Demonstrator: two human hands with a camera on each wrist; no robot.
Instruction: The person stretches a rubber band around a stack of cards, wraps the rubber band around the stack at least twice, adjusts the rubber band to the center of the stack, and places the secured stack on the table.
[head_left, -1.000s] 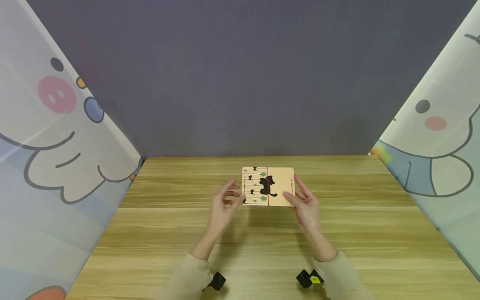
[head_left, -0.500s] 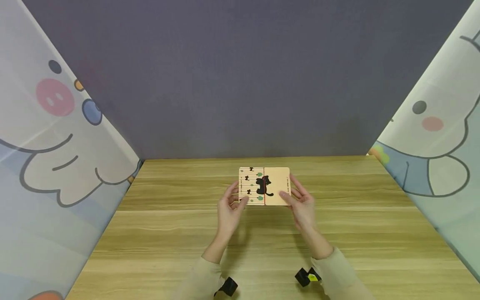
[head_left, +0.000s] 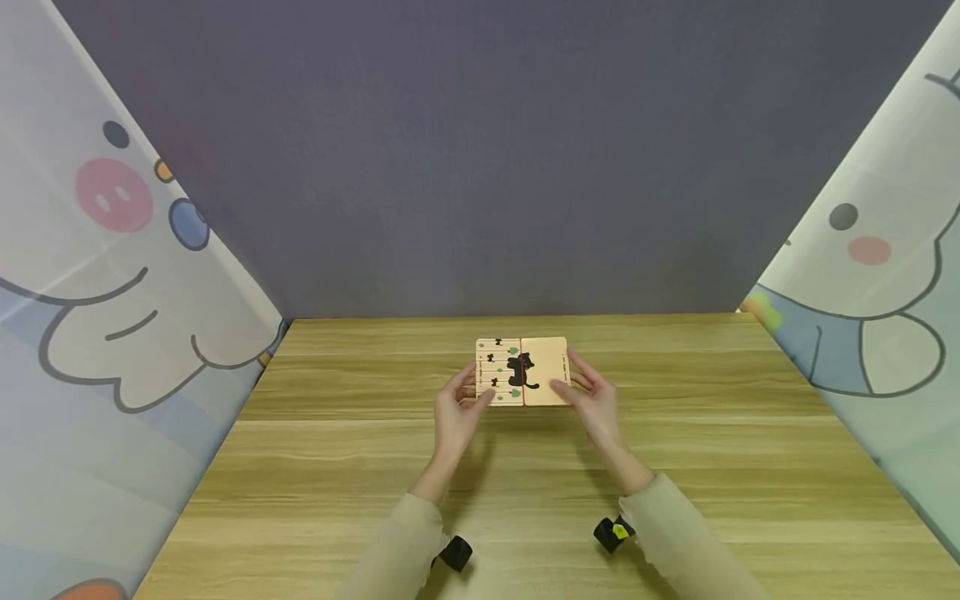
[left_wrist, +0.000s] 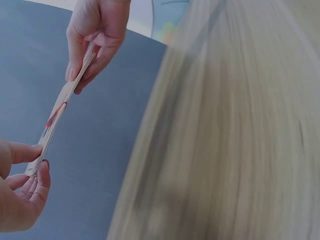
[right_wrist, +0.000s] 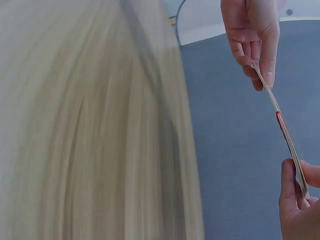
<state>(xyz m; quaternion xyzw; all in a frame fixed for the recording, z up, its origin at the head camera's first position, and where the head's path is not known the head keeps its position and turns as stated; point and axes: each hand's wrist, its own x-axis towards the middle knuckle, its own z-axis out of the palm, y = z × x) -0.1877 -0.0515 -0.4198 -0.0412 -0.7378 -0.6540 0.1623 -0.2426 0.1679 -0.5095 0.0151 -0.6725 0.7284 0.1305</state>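
Observation:
A small open booklet [head_left: 543, 367] is held up above the table between both hands. Its left page carries stripes, tiny cats and green leaves; a black cat spans the red line at the fold onto the plain cream right page. My left hand [head_left: 456, 412] pinches the left edge, thumb on the printed page and fingers behind. At the right edge my right hand [head_left: 596, 408] grips likewise, thumb over the lower corner. Edge-on in the left wrist view, the booklet [left_wrist: 60, 112] looks thin, with the left fingertips behind it. The right wrist view shows its layered pages [right_wrist: 290, 145].
A wood-grain table [head_left: 337, 483] spreads below the hands. Behind it rises a dark grey panel [head_left: 480, 167]. Cartoon-printed curtains stand at left [head_left: 112, 333] and right [head_left: 862, 292]. Black wrist devices [head_left: 454, 553] sit at both sleeves.
My left hand has come in from beside the left edge and now pinches the booklet. The booklet and right hand have shifted a little left, and its face tilts somewhat more.

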